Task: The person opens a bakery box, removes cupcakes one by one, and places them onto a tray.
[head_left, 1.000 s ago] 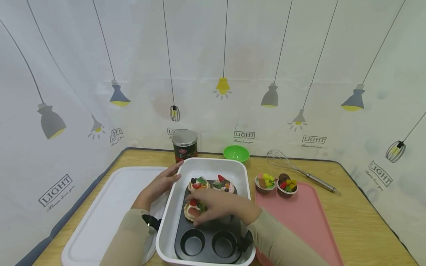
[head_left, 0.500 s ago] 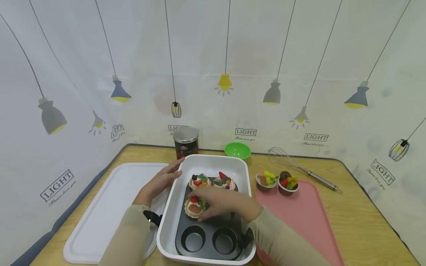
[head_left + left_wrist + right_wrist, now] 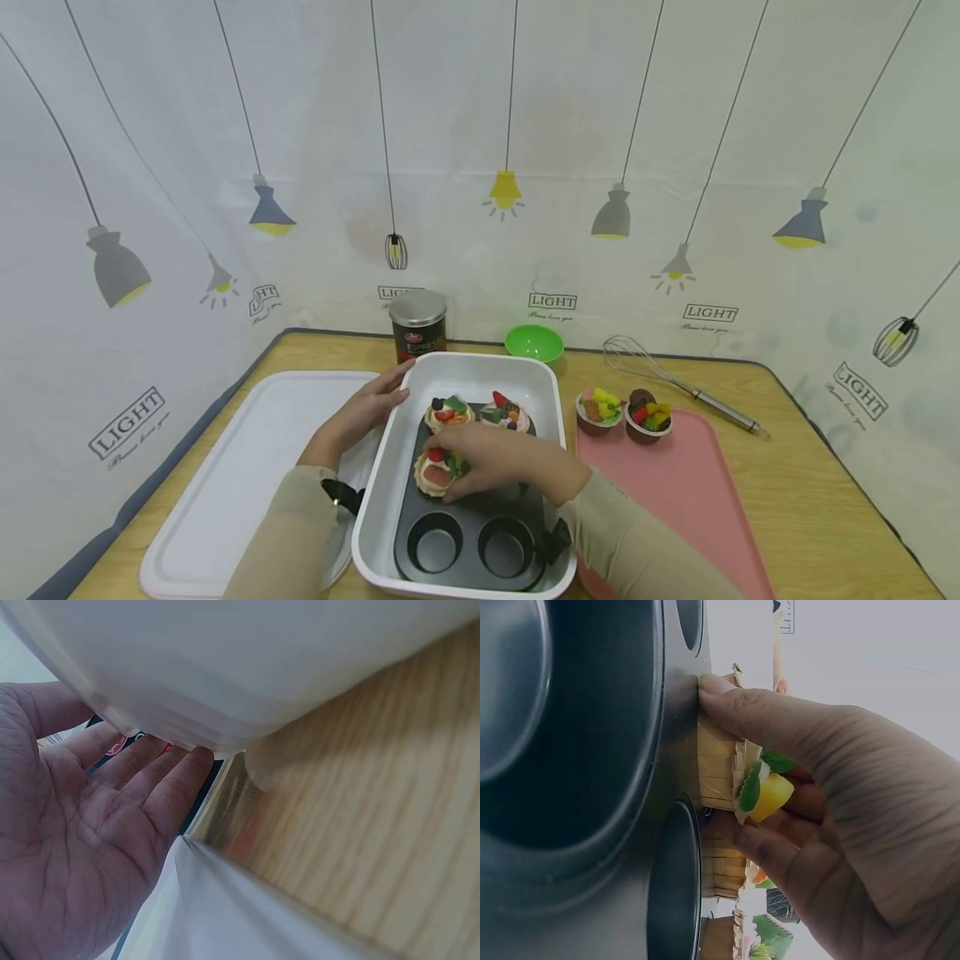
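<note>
In the head view a dark muffin tin (image 3: pixel 469 533) lies inside a deep white rectangular dish (image 3: pixel 363 525). My right hand (image 3: pixel 498 460) pinches a fruit-topped toy cupcake (image 3: pixel 433 477) between thumb and fingers, in the tin's left middle place. The right wrist view shows its brown pleated wrapper (image 3: pixel 717 769) close against the tin. Two more cupcakes stand in the far row, one with berries and leaves (image 3: pixel 447 412), one with a strawberry slice (image 3: pixel 506 412). My left hand (image 3: pixel 360 418) touches the dish's far left side, fingers extended along its outside.
Left of the dish lies a white tray (image 3: pixel 255 475), right of it a pink tray (image 3: pixel 667 475). Two cupcakes (image 3: pixel 598 410) stand on the pink tray's far edge. A coffee tin (image 3: pixel 417 325), a green bowl (image 3: pixel 534 343) and a whisk (image 3: pixel 690 390) are behind.
The right thumb and fingers have drawn in slightly round the cupcake. The left hand stays at the dish's side; the head view itself shifts a little.
</note>
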Tool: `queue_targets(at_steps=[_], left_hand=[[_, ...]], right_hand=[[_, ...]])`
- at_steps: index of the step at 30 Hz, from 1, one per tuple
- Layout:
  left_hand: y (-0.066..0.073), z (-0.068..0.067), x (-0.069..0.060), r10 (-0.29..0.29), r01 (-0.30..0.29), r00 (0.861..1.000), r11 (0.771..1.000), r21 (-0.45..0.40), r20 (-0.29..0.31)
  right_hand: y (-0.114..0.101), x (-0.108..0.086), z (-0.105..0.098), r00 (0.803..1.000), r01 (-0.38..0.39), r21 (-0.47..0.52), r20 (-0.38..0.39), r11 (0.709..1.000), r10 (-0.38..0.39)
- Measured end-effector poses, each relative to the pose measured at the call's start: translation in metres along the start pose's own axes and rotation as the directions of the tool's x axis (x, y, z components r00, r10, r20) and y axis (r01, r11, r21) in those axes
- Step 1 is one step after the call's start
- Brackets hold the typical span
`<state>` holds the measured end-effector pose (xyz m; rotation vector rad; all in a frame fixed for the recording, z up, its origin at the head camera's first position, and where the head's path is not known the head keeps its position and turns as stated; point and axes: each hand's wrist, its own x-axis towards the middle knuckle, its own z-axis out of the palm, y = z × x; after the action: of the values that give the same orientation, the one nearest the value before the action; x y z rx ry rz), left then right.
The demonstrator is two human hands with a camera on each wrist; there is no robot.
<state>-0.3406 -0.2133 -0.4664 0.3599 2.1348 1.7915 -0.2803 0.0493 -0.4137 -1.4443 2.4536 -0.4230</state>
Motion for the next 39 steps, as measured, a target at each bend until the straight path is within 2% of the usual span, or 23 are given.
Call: queue_targets(at_steps=[25,33,39], left_hand=[[0.0009,0.0013,-0.0014,0.024,-0.024,1.000,1.000,-0.012,0.004],[-0.0003,0.0006,0.0006,0.018,-0.018,1.000,1.000,-0.026,0.008],[-0.0006,0.0000,0.0011,0.022,-0.021,1.000,0.999,-0.028,0.010]], right_hand=[[-0.0044,-0.0011,-0.0037,1.000,0.000,-0.013,0.016,1.000,0.000],[-0.0034,-0.0008,-0.0039,0.998,0.050,-0.036,-0.024,0.998,-0.051],[-0.0043,-0.0017,-0.0070,0.997,0.052,-0.047,-0.047,0.998,-0.054]])
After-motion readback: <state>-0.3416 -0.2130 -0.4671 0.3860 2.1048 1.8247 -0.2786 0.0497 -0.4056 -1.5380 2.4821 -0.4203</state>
